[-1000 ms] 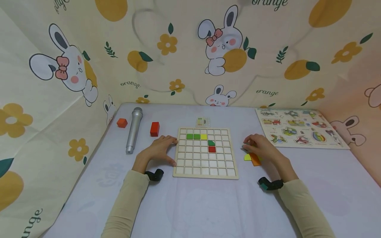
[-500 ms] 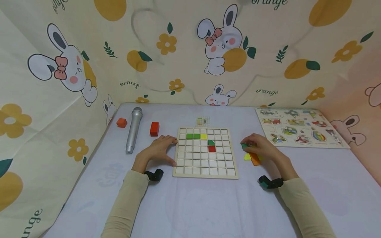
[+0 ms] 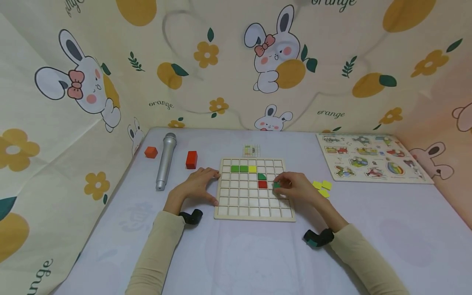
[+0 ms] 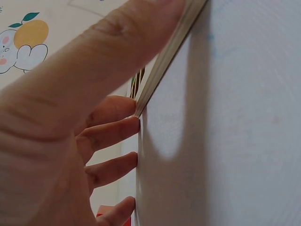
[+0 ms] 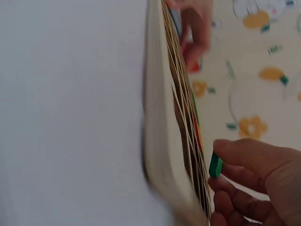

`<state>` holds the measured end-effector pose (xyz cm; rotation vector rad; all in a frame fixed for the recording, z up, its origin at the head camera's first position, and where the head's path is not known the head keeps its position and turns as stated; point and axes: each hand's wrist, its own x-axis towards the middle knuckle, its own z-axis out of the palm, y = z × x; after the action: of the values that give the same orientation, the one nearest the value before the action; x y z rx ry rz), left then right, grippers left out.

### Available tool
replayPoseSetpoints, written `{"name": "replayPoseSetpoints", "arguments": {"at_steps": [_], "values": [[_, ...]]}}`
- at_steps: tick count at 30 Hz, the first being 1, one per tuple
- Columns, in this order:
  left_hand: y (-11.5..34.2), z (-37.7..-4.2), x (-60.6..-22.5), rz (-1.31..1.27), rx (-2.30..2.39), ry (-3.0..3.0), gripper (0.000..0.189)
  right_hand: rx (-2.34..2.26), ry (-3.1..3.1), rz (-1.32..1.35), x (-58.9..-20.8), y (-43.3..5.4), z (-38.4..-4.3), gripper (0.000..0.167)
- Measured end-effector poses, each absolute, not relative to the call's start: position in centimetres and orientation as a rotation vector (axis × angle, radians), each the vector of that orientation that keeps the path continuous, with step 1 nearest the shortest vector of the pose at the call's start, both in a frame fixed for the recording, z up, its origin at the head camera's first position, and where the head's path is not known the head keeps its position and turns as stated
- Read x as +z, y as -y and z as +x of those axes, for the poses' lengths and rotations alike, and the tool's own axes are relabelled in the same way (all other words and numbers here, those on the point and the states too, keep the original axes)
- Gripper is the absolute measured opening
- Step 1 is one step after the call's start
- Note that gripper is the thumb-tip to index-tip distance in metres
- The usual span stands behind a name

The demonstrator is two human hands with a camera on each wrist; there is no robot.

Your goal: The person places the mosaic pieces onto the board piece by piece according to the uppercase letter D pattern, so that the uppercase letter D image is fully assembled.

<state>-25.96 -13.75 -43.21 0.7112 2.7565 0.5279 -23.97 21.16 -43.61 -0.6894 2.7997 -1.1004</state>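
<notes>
A wooden grid board (image 3: 254, 218) lies flat in the middle of the table. Two green tiles (image 3: 239, 169) and a yellow tile (image 3: 252, 169) sit in one upper row; a green tile with a rounded corner (image 3: 262, 176) lies above a red tile (image 3: 262, 184). Against the board's left edge rests my left hand (image 3: 195, 186), thumb and fingers spread; its wrist view shows the thumb (image 4: 117, 33) on the rim. Over the board's right columns, my right hand (image 3: 296, 188) pinches a small green tile (image 5: 216, 165) between thumb and finger.
Several yellow tiles (image 3: 324, 192) lie right of the board. A pattern card (image 3: 251, 150) is behind it. Left stand a silver microphone (image 3: 166, 162), a red block (image 3: 191, 159) and a red-orange block (image 3: 150, 152). A picture puzzle board (image 3: 372, 159) lies back right.
My right hand has lifted the green tile from the loose pile and carried it left over the board. The orange piece has dropped out of sight. My left hand has stayed put.
</notes>
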Motion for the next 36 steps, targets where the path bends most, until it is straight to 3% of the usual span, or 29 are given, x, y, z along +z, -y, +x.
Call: {"name": "replayPoseSetpoints", "arguments": {"at_steps": [15,20,26,36], "values": [[13.8,-26.0,-43.1,0.757,0.514,-2.770,0.088,-1.053,-2.853,-0.660,-43.7,-17.7,-23.1,0.026],[13.8,-25.9,-43.1,0.776,0.523,-2.768,0.087,-1.060,-2.817,-0.880,-43.5,-18.5,-23.5,0.018],[13.9,-26.0,-43.2,0.771,0.522,-2.765,0.088,-0.929,-2.623,-1.238,-43.7,-19.3,-24.2,0.035],[13.9,-26.1,-43.3,0.753,0.522,-2.767,0.088,-0.916,-2.678,-1.172,-44.1,-19.2,-24.3,0.025]]}}
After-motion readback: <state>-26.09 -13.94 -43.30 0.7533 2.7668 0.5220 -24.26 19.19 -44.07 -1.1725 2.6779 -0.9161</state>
